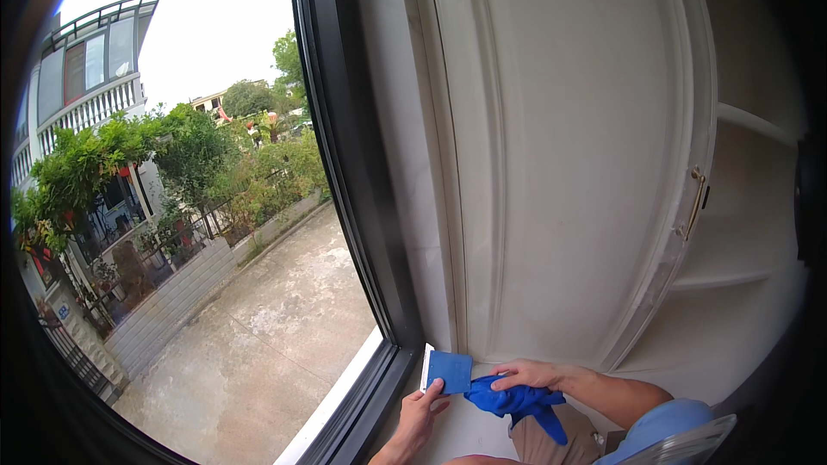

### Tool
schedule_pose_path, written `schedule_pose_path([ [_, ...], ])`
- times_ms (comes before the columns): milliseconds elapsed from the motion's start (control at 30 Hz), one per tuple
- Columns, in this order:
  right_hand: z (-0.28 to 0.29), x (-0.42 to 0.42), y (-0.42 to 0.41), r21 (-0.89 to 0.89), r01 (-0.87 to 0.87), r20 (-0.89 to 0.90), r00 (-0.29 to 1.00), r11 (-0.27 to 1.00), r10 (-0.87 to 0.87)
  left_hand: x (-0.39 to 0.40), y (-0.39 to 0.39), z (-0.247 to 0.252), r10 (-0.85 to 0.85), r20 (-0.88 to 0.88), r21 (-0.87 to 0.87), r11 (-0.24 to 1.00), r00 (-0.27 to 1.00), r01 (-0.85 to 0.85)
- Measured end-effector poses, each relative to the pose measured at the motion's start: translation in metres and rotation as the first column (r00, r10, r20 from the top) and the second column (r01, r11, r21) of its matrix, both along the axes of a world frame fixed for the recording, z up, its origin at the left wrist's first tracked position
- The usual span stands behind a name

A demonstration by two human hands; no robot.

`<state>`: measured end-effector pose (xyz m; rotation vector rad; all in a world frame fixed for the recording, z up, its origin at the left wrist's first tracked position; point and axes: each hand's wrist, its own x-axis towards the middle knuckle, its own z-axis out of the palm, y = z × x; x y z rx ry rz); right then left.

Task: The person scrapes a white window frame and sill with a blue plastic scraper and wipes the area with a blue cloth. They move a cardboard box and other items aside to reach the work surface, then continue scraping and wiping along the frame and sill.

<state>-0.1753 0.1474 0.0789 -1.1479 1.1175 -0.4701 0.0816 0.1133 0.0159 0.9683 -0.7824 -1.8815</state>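
Note:
My left hand [418, 414] pinches a flat blue plastic scraper [454, 371] between thumb and fingers. A pale strip runs along the scraper's left edge. Bunched under the fingers of my right hand [530, 376] is a bright blue cloth [517, 400], with one end hanging down in front of my knee. The cloth meets or overlaps the scraper's right edge; whether it presses on it I cannot tell. Both hands are low in the view, beside the corner where the dark window frame [362, 142] meets the sill.
On the right stands a tall pale cabinet door [581, 142] with a brass handle [696, 203]. Beyond it are curved white shelves [723, 283]. Outside the window lie a concrete yard [258, 336], a low brick wall [174, 290] and a house with a balcony [90, 110].

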Motion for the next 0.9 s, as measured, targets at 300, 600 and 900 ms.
schedule_pose_path([
  [300, 0.475, 0.078, -0.164, -0.512, -0.663, 0.244, 0.497, -0.546, -0.833, -0.001, -0.037, -0.036, -0.103, -0.007, 0.045, 0.994, 0.995, 0.103],
  [600, 0.461, 0.058, -0.229, -0.116, -0.882, 0.233, 0.422, -0.456, -0.876, -0.018, -0.031, -0.031, -0.220, -0.083, 0.062, 0.972, 0.972, 0.225],
  [900, 0.338, 0.052, -0.220, -0.016, -0.877, -0.229, 0.470, -0.480, -0.852, -0.003, -0.028, -0.002, -0.149, -0.091, -0.010, 0.989, 0.985, 0.148],
])
